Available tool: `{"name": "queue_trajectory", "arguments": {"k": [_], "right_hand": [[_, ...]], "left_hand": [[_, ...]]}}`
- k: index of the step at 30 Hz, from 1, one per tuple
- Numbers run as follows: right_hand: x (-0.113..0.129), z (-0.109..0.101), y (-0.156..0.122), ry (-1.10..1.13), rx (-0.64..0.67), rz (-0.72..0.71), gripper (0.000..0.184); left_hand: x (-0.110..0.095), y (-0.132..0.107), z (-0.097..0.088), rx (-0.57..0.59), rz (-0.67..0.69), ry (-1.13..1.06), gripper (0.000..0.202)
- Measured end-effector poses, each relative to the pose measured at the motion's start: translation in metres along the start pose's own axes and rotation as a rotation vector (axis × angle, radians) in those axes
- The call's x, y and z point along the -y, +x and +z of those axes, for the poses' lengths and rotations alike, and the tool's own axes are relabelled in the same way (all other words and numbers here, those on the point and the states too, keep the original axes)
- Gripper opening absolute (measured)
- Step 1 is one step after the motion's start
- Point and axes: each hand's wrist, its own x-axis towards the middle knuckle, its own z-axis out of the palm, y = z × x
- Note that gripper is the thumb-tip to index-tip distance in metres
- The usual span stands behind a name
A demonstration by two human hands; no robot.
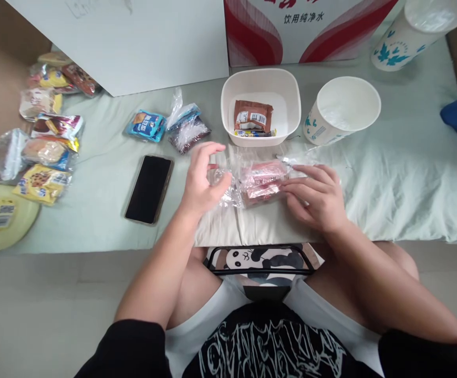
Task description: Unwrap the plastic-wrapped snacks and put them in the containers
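A clear plastic bag with pink-wrapped packs (266, 181) inside lies flat on the cloth near the front edge. At its left end is my left hand (205, 181), fingers curved and spread apart, just over the crinkled clear plastic. My right hand (317, 199) rests at the other end with its fingers stretched out and the fingertips touching the bag; nothing is gripped in it. Behind the bag stands a white square bowl (293, 105) with a brown packet (253, 116) and a thin yellow-and-blue stick packet (255, 133) inside.
Right of the bowl are a paper cup (321, 118) and another cup (394, 50). A phone (149, 189), a blue snack packet (146, 125) and a dark bagged snack (189, 134) lie left. Several snacks (45, 184) and a yellow jug (3, 218) stand farther left. Boxes (153, 42) line the back.
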Motion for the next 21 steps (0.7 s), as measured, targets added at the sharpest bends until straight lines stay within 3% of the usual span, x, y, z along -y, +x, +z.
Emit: {"name": "queue_trajectory", "arguments": {"k": [2, 4, 6, 9, 10, 15, 21], "right_hand": [[-0.003, 0.003, 0.001, -0.012, -0.03, 0.073, 0.014], [-0.005, 0.004, 0.002, 0.012, -0.081, 0.092, 0.015], [-0.005, 0.005, 0.003, 0.015, -0.087, 0.103, 0.023], [-0.005, 0.009, 0.002, -0.071, -0.015, 0.173, 0.04], [-0.006, 0.011, 0.002, -0.097, 0.009, 0.195, 0.042], [-0.008, 0.012, 0.001, -0.174, -0.008, 0.207, 0.03], [0.002, -0.001, -0.001, -0.12, -0.138, -0.078, 0.012]], "left_hand": [[0.004, 0.001, 0.003, 0.141, 0.03, -0.001, 0.059], [0.006, 0.003, 0.007, 0.197, -0.02, -0.015, 0.062], [0.005, 0.006, 0.011, 0.166, -0.108, -0.028, 0.049], [0.002, 0.009, 0.014, 0.091, -0.218, -0.031, 0.009], [0.001, 0.009, 0.014, 0.066, -0.235, -0.043, 0.009], [0.007, 0.006, 0.016, -0.114, -0.283, -0.17, 0.033], [0.024, 0.005, 0.016, -0.147, -0.322, -0.257, 0.05]]}}
